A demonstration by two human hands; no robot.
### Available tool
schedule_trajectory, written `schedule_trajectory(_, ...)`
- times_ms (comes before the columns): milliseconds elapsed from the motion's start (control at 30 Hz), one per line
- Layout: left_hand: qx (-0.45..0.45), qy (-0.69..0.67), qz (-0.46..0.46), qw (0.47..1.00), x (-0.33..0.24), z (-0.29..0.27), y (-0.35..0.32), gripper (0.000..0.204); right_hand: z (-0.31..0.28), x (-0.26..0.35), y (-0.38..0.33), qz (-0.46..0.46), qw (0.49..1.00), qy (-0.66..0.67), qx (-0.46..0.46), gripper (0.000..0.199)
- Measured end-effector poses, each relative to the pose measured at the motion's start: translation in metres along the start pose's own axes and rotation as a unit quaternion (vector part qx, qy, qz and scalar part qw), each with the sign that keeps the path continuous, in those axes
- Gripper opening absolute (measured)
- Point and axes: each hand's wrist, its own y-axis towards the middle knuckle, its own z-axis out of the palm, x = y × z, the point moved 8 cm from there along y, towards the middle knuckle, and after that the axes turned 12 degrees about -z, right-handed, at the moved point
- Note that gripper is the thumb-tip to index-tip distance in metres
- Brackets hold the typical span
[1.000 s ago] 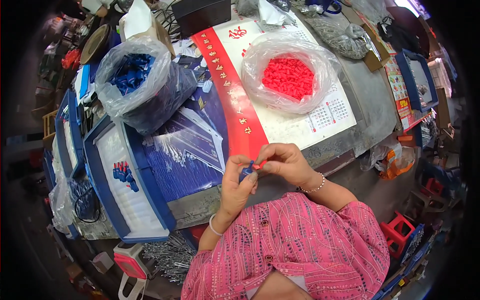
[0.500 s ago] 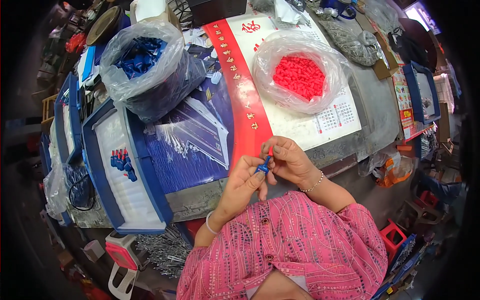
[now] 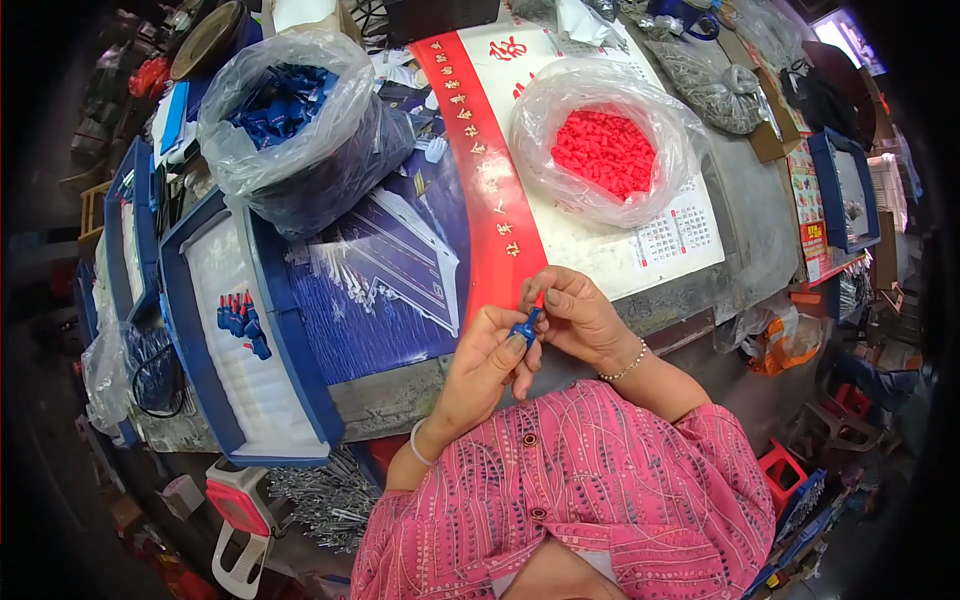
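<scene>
Close in front of my chest, both hands meet over one small part. My left hand (image 3: 487,362) pinches a blue plastic piece (image 3: 524,329) with a narrow neck. At the tip of that neck, my right hand (image 3: 578,322) grips a small red cap (image 3: 540,299) between thumb and fingers. Fingers partly hide the joint, so how far the cap sits on the neck is unclear. Beyond my hands stands an open clear bag (image 3: 535,125) of red caps (image 3: 603,152). Another clear bag (image 3: 345,120) at the far left holds blue pieces (image 3: 283,105).
A blue tray (image 3: 290,345) with white lining lies at left, holding several blue pieces with red tips (image 3: 243,324). A red and white calendar sheet (image 3: 500,215) covers part of the table. Below the tray is a bundle of thin metal parts (image 3: 325,500), beside a stool (image 3: 240,505).
The blue piece and the fingers around it have shifted slightly. Both hands keep their hold, and the whole view has moved a little.
</scene>
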Motion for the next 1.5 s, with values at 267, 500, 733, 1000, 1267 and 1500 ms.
schedule_trajectory(267, 0.004, 0.012, -0.015, 1.000, 0.000, 0.002, -0.002, 0.019, 0.001, 0.013, 0.001, -0.060, 0.991, -0.118, 0.035, 0.016)
schedule_trajectory(500, -0.018, 0.065, -0.030, 0.997, 0.001, 0.001, -0.008, 0.016, 0.011, 0.019, -0.007, -0.058, 0.965, -0.233, 0.109, 0.011)
schedule_trajectory(733, -0.008, 0.075, -0.034, 0.997, 0.003, -0.004, -0.016, 0.017, 0.055, 0.049, -0.009, -0.161, 0.765, -0.571, 0.250, 0.020)
schedule_trajectory(1000, -0.030, 0.204, 0.000, 0.979, 0.003, -0.002, -0.021, 0.020, 0.088, 0.054, -0.024, -0.229, 0.524, -0.744, 0.347, 0.027)
schedule_trajectory(1267, -0.092, 0.207, 0.035, 0.973, 0.001, -0.023, -0.017, 0.018, 0.032, 0.054, 0.005, -0.102, 0.702, -0.676, 0.197, 0.012)
schedule_trajectory(1500, -0.177, 0.109, 0.095, 0.974, -0.010, -0.068, -0.025, 0.020, 0.009, 0.037, 0.006, -0.121, 0.590, -0.776, 0.186, 0.016)
